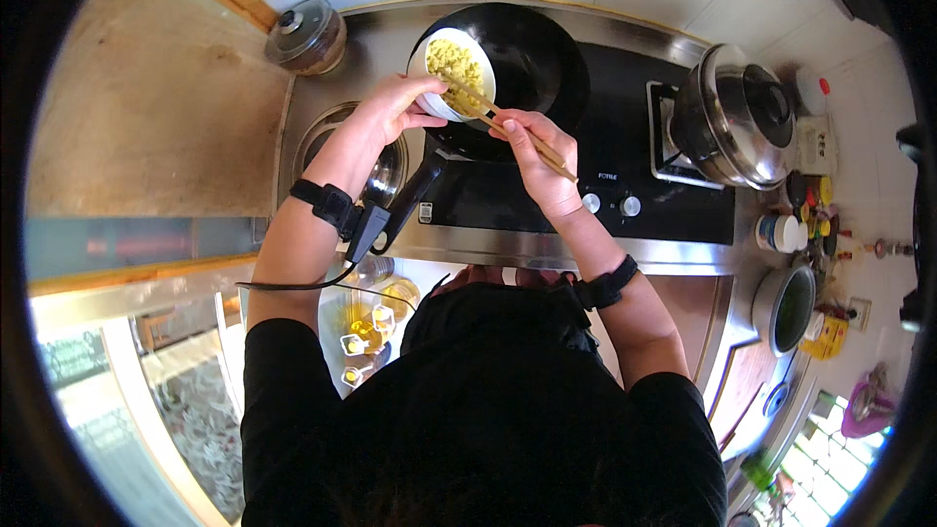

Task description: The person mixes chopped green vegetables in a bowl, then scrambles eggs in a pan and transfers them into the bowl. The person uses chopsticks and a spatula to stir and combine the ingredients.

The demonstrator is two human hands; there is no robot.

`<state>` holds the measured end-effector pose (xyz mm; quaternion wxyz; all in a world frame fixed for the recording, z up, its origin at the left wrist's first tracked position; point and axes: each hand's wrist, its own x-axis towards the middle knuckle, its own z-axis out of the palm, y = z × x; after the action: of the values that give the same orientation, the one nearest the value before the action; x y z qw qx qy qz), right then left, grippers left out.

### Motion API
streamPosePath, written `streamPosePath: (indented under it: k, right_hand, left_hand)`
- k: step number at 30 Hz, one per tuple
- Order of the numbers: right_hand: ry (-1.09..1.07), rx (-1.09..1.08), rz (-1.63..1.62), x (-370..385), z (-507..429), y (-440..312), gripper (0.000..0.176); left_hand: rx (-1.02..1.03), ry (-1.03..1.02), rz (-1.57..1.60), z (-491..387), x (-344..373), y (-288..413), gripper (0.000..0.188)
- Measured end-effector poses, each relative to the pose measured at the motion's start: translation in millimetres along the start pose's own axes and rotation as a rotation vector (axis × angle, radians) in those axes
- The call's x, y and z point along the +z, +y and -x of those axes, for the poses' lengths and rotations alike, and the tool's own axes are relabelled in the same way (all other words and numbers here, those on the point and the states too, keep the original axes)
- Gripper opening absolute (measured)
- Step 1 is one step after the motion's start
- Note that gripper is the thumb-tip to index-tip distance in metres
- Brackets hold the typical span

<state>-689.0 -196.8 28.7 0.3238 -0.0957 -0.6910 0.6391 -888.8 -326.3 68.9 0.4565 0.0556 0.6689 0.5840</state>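
Observation:
My left hand (pixel 401 104) grips the rim of a white bowl (pixel 486 67), thumb over the near edge. The bowl is tilted and holds yellow food in small pieces (pixel 454 62), perhaps scrambled egg. In my right hand (pixel 540 154) is a pair of wooden chopsticks (pixel 550 149), their tips in the food. Both hands are over the left part of a black wok (pixel 538 58) on the hob. The wok's long black handle (pixel 416 197) points towards me, below my left forearm. Part of the wok's inside is hidden by the bowl.
A lidded steel pot (pixel 739 117) stands on the right burner of the black glass hob (pixel 622 117). At the back left sits a glass-lidded pot (pixel 307 36). A round steel lid (pixel 392 168) lies beneath my left forearm. Jars (pixel 776 233) and a deep pot (pixel 783 309) stand at right.

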Motion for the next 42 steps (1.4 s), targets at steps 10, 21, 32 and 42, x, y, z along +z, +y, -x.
streamPosePath:
  k: [10,21,32,42]
  right_hand:
    - [0.076,-0.171,0.423,16.9,13.8,-22.0,0.017]
    - [0.197,-0.121,0.431,15.3,9.3,9.1,0.011]
    - [0.148,-0.013,0.191,7.0,21.6,14.4,0.018]
    - [0.134,-0.074,0.304,-3.8,13.9,4.2,0.015]
  left_hand:
    - [0.023,-0.046,-0.063,-40.0,-6.7,-0.6,0.04]
    - [0.316,0.217,-0.721,-45.3,27.2,3.2,0.068]
    - [0.597,0.329,-1.15,-30.1,34.1,5.0,0.086]
    - [0.801,0.312,-1.282,-32.8,28.3,4.7,0.087]
